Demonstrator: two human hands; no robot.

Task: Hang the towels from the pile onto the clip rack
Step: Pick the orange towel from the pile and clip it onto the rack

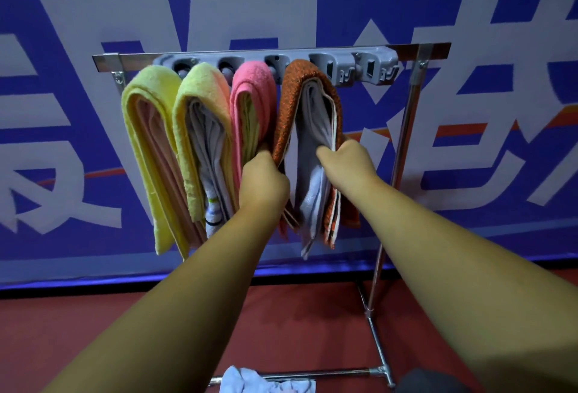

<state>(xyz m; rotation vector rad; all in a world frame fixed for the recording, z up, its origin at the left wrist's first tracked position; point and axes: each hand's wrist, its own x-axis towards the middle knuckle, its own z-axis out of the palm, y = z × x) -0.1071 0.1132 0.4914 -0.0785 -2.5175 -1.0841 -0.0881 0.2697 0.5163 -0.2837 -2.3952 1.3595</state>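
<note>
Clip rack (380,58): grey plastic strip of clips fixed along the top bar of a metal stand (403,148). Behind it, a blue banner (93,1) with large white characters. Stand feet on a red floor (93,330).

Hung on the clip rack, left to right, each folded over at the top and draped down:
- yellow towel (147,105);
- yellow-green towel (203,95), wrapped over pale grey cloth;
- pink towel (253,89);
- orange towel (292,102), wrapped over a grey towel (314,117).

All four packed side by side and touching. Two clip housings uncovered to the right of the orange towel.

Left grip (262,180): held up between the pink towel and the orange towel, fingers curled round the left hanging flap of the orange towel at about mid-height. Fingertips hidden by the cloth.

Right grip (347,161): closed on the right hanging flap of the same bundle, thumb against the grey towel, fingers hidden behind the orange outer layer.

Both forearms stretched forward and upward from the bottom of the view.

Pale cloth (247,380): crumpled on the floor against the base bar of the stand, at the lower edge of the view, partly cropped.

Dark rounded object (431,380) at lower right: not identifiable.
</note>
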